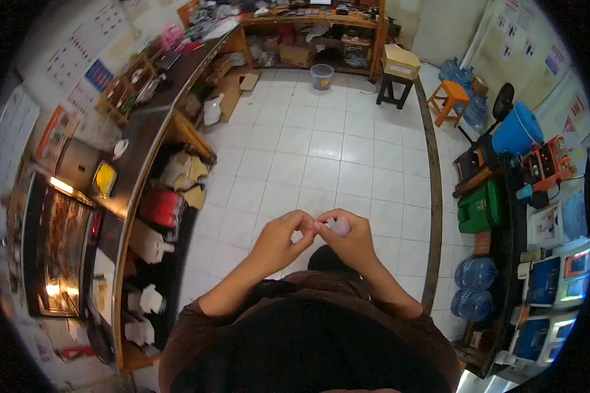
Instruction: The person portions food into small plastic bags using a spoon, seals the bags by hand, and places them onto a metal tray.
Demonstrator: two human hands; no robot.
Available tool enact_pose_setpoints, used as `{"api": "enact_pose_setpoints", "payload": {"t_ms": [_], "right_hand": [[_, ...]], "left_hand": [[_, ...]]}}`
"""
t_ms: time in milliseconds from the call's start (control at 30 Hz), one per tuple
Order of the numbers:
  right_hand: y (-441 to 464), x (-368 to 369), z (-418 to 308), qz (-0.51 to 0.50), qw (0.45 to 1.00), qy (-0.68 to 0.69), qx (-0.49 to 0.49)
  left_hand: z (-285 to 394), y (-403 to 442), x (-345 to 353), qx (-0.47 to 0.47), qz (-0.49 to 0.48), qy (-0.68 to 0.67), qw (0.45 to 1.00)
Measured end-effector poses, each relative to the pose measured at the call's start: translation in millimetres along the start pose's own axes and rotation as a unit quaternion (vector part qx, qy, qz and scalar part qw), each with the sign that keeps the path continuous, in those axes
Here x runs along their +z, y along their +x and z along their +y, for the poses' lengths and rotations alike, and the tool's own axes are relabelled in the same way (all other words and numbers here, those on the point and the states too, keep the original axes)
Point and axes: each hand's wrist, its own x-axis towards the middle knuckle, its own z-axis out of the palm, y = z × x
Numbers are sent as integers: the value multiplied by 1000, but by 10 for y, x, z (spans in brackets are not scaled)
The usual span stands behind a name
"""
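Both hands meet in front of my body, above the white tiled floor. My left hand (283,241) has its thumb and index finger pressed together, and their tips touch the fingers of my right hand. In the curl of my right hand (349,239) sits a small pale pinkish-white object (339,226), held between thumb and fingers. Whatever lies between the joined fingertips is too small to make out.
A long dark counter (157,124) runs along the left, with a lit glass cabinet (62,245). At the back stand a clear bucket (322,76) and an orange stool (448,101). Blue water bottles (475,274) and a green container (484,208) are on the right.
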Motion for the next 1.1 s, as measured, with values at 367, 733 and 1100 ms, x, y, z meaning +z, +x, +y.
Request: {"api": "enact_pose_setpoints", "payload": {"t_ms": [367,733,1100], "right_hand": [[4073,-341,522,-130,991,-9,32],[7294,477,962,-260,964,-47,-22],[10554,469,1325,-195,974,-82,80]], "left_hand": [[-1236,3401,-919,-6,83,27,996],[-2471,5557,-2061,-133,216,114,961],[-3753,8728,-3519,-65,54,113,990]]}}
